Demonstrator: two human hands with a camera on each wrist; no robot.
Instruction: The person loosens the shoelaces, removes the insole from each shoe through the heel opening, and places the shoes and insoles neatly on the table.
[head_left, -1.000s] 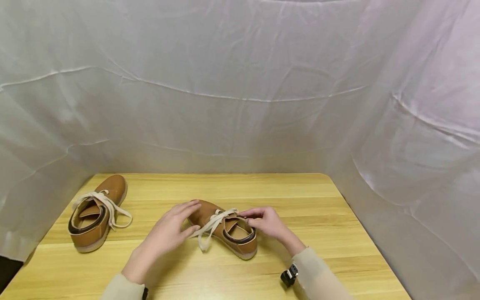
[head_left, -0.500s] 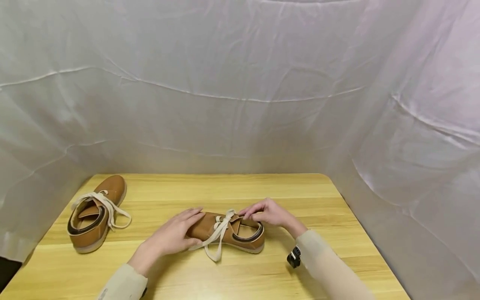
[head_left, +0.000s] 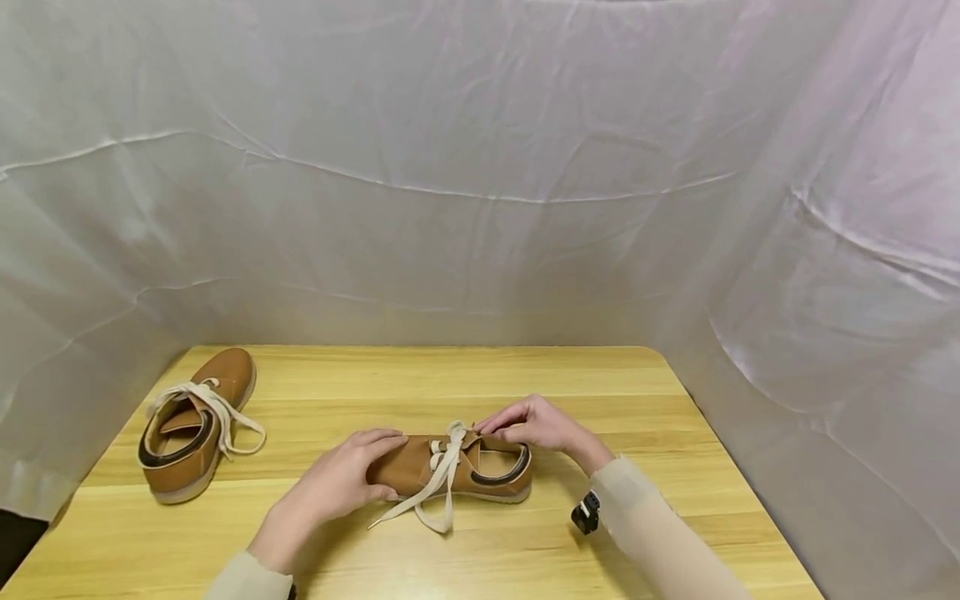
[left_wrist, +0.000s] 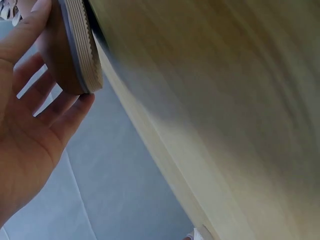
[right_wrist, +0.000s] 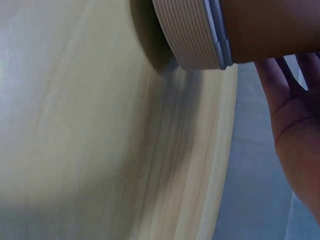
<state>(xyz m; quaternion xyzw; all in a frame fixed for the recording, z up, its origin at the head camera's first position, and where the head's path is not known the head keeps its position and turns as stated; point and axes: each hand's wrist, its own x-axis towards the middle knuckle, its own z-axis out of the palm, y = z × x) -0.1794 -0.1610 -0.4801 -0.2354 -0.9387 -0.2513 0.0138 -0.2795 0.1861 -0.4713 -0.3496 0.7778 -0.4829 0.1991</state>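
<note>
A brown leather lace-up shoe (head_left: 411,467) lies crosswise near the middle of the wooden table, toe to the left and heel to the right. My left hand (head_left: 333,479) grips its toe, thumb on the near side and fingers on the far side. At the far edge of the shoe's opening, my right hand (head_left: 543,429) holds the collar with bent fingers, their tips partly hidden. Cream laces (head_left: 447,471) hang over the near side onto the table. In the left wrist view the ribbed sole (left_wrist: 82,47) shows beside my fingers; the right wrist view shows the heel (right_wrist: 270,25).
A matching brown shoe (head_left: 180,467) stands at the left of the table (head_left: 637,517), toe pointing away, its cream laces loose. Grey cloth (head_left: 465,250) surrounds the table at the back and sides. A small black device (head_left: 585,512) hangs at my right wrist.
The shoe has turned from slanting to nearly crosswise, its toe coming nearer and its heel swinging right and away. My left hand has closed in on the toe; the right hand moved slightly away.
</note>
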